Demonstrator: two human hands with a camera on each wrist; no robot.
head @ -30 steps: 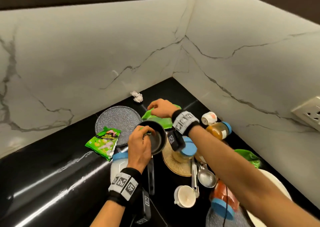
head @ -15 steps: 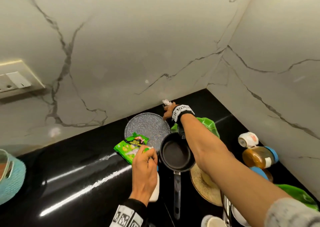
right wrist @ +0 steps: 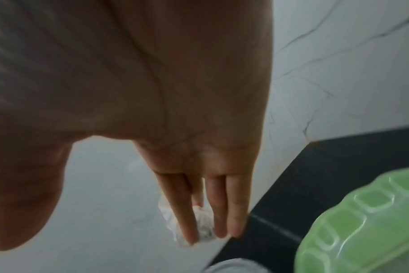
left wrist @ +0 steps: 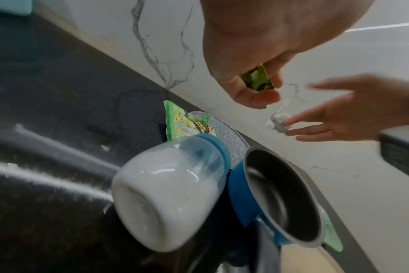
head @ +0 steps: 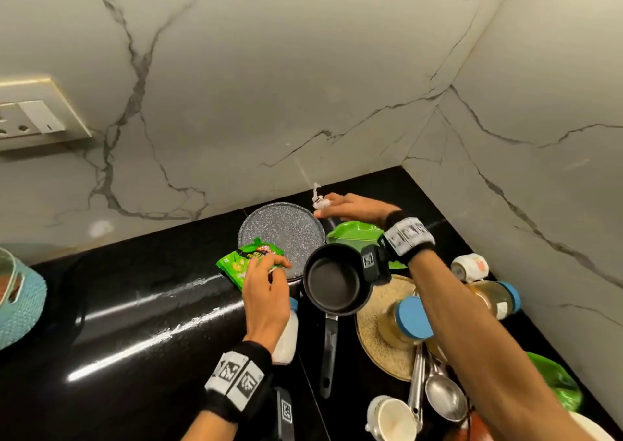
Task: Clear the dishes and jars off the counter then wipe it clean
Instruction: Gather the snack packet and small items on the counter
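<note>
My left hand [head: 279, 267] hovers over a green snack packet [head: 241, 262] that lies half on a grey speckled plate [head: 286, 228]. In the left wrist view this hand [left wrist: 264, 88] pinches a small green wrapper scrap [left wrist: 257, 81] above the packet [left wrist: 182, 125]. My right hand [head: 332, 204] reaches to the back wall, its straight fingers [right wrist: 182, 221] touching a crumpled white wad [head: 318, 202] [right wrist: 203, 227]. A black saucepan [head: 333, 285] stands between my arms. Under my left wrist a blue-lidded jar of white powder [left wrist: 163, 194] lies on its side.
A green plastic dish [head: 354, 233] lies under my right wrist. Jars [head: 492, 297], a tipped cup [head: 470, 267], a woven mat [head: 371, 316], spoons [head: 441, 393] and a white cup [head: 391, 417] crowd the right. At the far left stands a teal basket [head: 17, 306]. Marble walls close the corner.
My left hand left the saucepan with the green scrap and moved left over the packet. My right hand went from the green dish to the white wad at the wall.
</note>
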